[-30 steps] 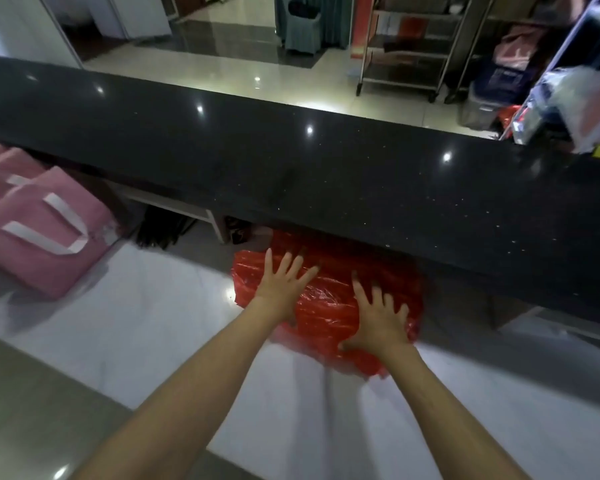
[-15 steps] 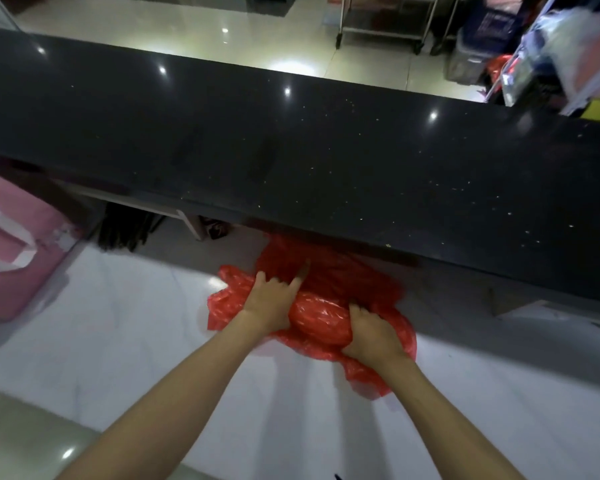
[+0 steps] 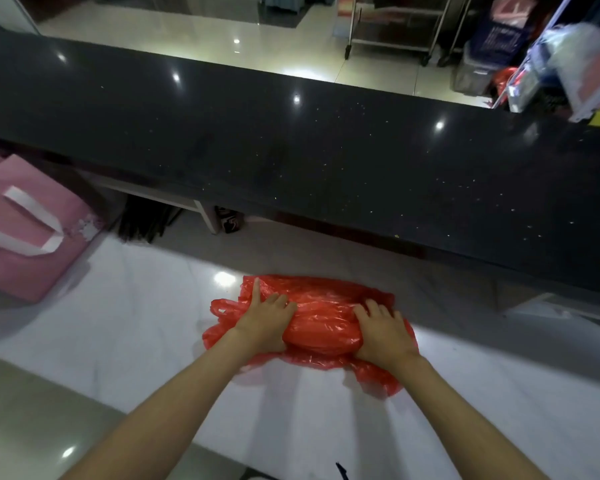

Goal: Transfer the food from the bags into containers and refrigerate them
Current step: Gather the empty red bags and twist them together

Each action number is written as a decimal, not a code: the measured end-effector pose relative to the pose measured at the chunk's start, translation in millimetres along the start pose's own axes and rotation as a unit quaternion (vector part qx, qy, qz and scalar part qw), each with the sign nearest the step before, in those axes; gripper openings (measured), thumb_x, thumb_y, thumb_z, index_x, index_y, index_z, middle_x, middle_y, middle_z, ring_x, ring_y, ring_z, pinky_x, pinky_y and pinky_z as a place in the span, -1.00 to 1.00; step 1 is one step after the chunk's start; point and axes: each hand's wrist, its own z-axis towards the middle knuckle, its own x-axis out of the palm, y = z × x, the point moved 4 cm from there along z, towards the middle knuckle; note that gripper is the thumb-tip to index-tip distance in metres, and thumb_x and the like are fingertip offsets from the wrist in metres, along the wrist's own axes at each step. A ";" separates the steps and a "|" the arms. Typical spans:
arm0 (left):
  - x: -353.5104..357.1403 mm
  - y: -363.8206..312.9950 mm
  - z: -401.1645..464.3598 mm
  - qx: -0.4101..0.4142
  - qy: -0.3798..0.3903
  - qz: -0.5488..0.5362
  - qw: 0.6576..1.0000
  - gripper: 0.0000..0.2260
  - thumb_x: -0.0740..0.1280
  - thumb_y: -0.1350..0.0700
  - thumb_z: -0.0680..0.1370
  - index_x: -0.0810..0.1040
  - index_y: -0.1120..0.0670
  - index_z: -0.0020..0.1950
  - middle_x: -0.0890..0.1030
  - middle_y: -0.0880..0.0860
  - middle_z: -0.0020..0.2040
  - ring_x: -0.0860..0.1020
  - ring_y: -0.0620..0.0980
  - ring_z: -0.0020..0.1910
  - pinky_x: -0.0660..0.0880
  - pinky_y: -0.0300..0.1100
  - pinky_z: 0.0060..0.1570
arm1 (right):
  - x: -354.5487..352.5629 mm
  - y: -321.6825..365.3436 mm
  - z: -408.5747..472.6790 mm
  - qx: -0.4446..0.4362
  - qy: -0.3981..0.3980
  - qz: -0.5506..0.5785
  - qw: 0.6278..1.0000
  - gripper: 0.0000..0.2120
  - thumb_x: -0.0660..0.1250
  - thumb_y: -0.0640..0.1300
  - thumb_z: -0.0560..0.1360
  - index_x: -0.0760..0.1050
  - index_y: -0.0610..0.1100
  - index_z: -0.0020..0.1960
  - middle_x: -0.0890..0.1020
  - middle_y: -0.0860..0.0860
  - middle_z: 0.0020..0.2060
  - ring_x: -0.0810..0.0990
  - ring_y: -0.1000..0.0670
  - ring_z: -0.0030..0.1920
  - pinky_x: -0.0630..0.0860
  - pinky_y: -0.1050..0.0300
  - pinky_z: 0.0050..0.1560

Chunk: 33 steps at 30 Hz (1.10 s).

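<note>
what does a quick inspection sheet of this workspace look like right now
surface: white counter, glossy, under a raised black speckled countertop.
job's things: red plastic bag lying bunched on the white counter; contents not visible; no containers seen.
clutter: pink tote bag with white handles at far left; dark items under the black countertop, too dim to identify.
hands: left hand and right hand both grip the red plastic bag, one at each side.
cables: nothing seen.
surroundings: tiled floor, metal rack, packed shelves at upper right.
</note>
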 end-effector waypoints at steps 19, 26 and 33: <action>-0.6 29.0 -86.3 -0.111 -0.009 -0.202 0.973 -0.47 0.36 0.09 0.45 0.32 0.02 0.40 0.66 0.09 0.11 0.59 0.17 0.16 0.41 0.04 0.26 | -25.0 1.3 -13.0 -0.022 -0.079 0.147 0.986 -0.84 0.38 0.06 0.27 0.53 0.03 -0.19 0.69 0.07 -0.29 0.66 -0.03 -0.22 0.45 0.12 -0.24; -24.6 27.1 -120.5 -0.065 -0.135 -0.158 0.976 0.29 0.41 -0.57 0.22 -0.40 -0.23 0.62 -0.18 0.09 0.71 -0.21 0.13 0.68 -0.26 0.39 0.52 | -62.8 80.3 -7.9 -0.169 -0.135 0.062 0.974 -0.81 0.35 -0.01 0.23 0.49 0.03 -0.16 0.66 0.09 -0.30 0.65 -0.06 -0.24 0.51 0.10 -0.21; -14.1 46.5 -126.5 -0.165 -0.089 -0.137 0.973 -0.55 0.38 -0.10 0.43 0.59 0.02 0.28 0.71 0.11 0.02 0.66 0.20 0.10 0.43 0.04 0.18 | -77.2 116.9 -9.7 -0.226 -0.129 0.077 0.963 -0.84 0.32 0.04 0.25 0.45 0.01 -0.22 0.64 0.10 -0.35 0.61 -0.04 -0.29 0.47 0.11 -0.28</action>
